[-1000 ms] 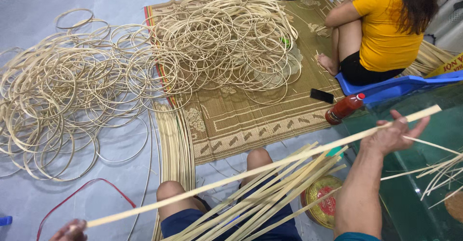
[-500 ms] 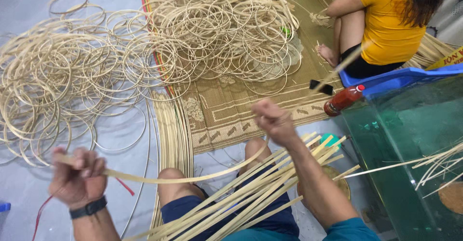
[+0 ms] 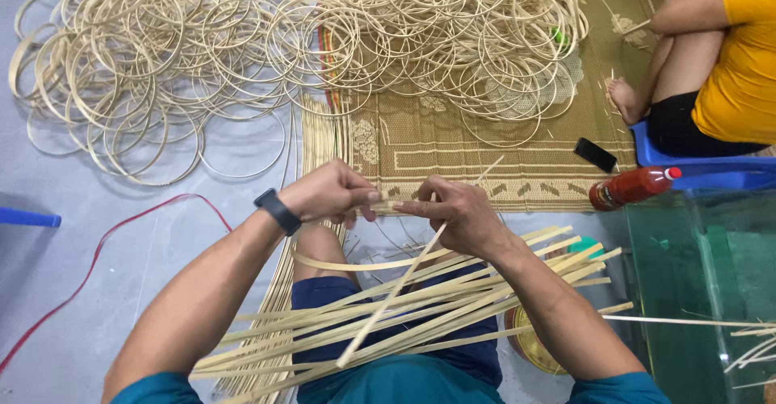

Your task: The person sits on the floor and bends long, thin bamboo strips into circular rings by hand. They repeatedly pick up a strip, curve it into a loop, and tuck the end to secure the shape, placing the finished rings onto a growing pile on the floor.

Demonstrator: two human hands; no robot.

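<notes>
My left hand [image 3: 333,193] and my right hand [image 3: 449,211] meet in front of me, both pinching one pale bamboo strip [image 3: 365,263] that is bent round into a loop below them. Its free end sticks down toward my lap. A bundle of straight bamboo strips [image 3: 436,307] lies across my thighs. A black watch sits on my left wrist.
A big heap of finished bamboo hoops [image 3: 267,48] covers the grey floor and a woven mat [image 3: 453,141]. A person in a yellow shirt [image 3: 727,65] sits at the right on a blue stool. Nearby lie a black phone [image 3: 596,154], a red bottle [image 3: 634,187], a green glass tank [image 3: 711,291] and a red cable [image 3: 105,242].
My hands were far apart along a straight strip, then came together. The strip now curves into a loop with its ends held between both hands.
</notes>
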